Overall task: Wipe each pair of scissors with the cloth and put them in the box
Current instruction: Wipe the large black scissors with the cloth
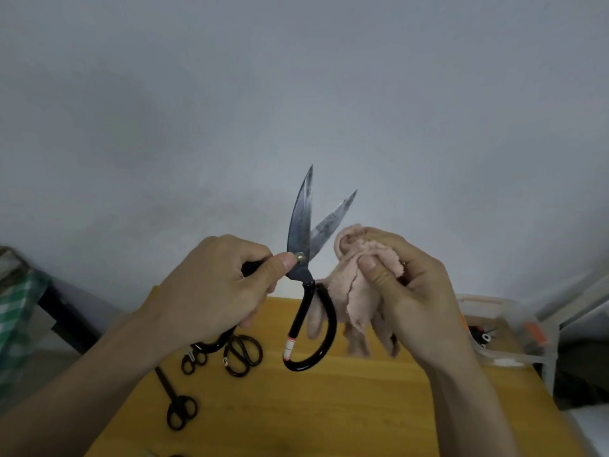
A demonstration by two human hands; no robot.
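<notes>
My left hand (217, 285) grips one black handle of a large pair of scissors (301, 225), thumb pressed beside the pivot. The dark steel blades stand parted, points up, above the wooden table (329, 407). The other handle loop hangs free below, with a white label on it. My right hand (412, 291) holds a bunched pink cloth (349, 291) just right of the blades, thumb pinching its folds. The cloth lies near the right blade's base. A clear plastic box (501, 324) sits at the table's right edge.
Several smaller black scissors (242, 354) lie on the table's left part, one thin long pair (174, 400) nearer me. A green checked cloth (16, 311) is at far left. A plain pale wall fills the background.
</notes>
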